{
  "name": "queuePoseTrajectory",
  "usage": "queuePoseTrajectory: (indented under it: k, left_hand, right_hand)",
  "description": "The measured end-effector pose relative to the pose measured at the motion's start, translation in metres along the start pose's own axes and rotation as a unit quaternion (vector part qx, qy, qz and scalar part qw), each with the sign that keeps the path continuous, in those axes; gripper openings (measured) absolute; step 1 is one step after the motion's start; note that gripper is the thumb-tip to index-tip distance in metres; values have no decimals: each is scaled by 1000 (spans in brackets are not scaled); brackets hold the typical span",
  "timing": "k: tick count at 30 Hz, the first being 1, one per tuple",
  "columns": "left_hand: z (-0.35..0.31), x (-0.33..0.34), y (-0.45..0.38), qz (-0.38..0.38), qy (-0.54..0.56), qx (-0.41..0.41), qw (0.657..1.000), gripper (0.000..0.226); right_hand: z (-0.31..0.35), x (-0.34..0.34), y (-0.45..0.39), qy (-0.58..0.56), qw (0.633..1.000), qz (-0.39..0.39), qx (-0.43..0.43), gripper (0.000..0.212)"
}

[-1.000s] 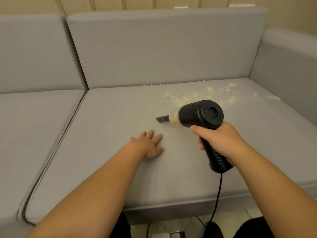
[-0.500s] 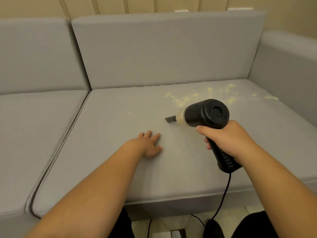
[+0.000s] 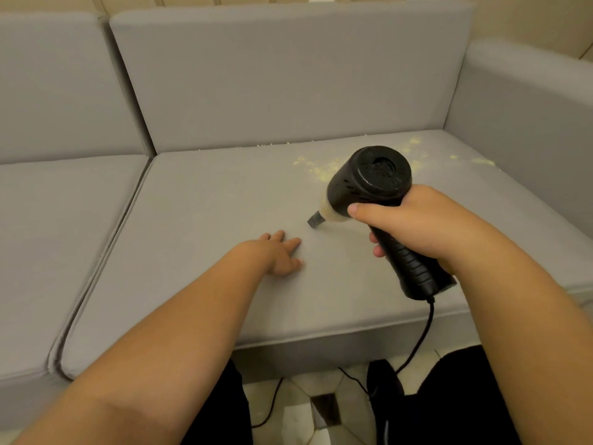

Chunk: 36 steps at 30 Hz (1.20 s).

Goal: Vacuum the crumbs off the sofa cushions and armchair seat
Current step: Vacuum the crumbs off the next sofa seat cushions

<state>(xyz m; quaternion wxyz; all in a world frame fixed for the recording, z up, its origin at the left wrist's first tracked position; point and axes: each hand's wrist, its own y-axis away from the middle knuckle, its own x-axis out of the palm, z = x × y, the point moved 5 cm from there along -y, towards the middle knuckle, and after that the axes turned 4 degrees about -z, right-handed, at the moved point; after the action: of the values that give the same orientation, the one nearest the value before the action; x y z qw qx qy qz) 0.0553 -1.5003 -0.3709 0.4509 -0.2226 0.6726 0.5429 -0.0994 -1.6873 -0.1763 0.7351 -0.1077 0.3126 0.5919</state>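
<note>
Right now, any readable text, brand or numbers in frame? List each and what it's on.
None readable.
Vacuum, held by the right hand: the round rear cap has raised marks, too blurred to read.
Handle: ribs only, no label visible.
Sofa cushion, under the left hand: no tag or print.

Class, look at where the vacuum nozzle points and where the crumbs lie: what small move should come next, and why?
Probably swing the nozzle back and right into the crumbs. The right hand grips the vacuum, its nozzle over bare cushion, while yellow crumbs lie behind it.
</note>
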Motion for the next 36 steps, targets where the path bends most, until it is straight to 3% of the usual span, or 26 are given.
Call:
queuePoseTrajectory:
  k: [15, 24, 30, 36]
  left_hand:
    - [-10, -2, 7, -3, -11, 3, 1000, 74]
    - [-22, -1, 2, -8, -16, 21, 1000, 75]
    - [-24, 1, -14, -29, -13, 21, 999, 75]
    - [-27, -10, -43, -58, 1, 29, 998, 72]
  right_hand:
    - [3, -17, 35, 48, 999, 3, 11, 29]
    - [-7, -33, 49, 125, 992, -2, 32, 42]
    - [-20, -28, 12, 76, 996, -40, 21, 38]
    - [-20, -26, -91, -61, 996, -44, 39, 26]
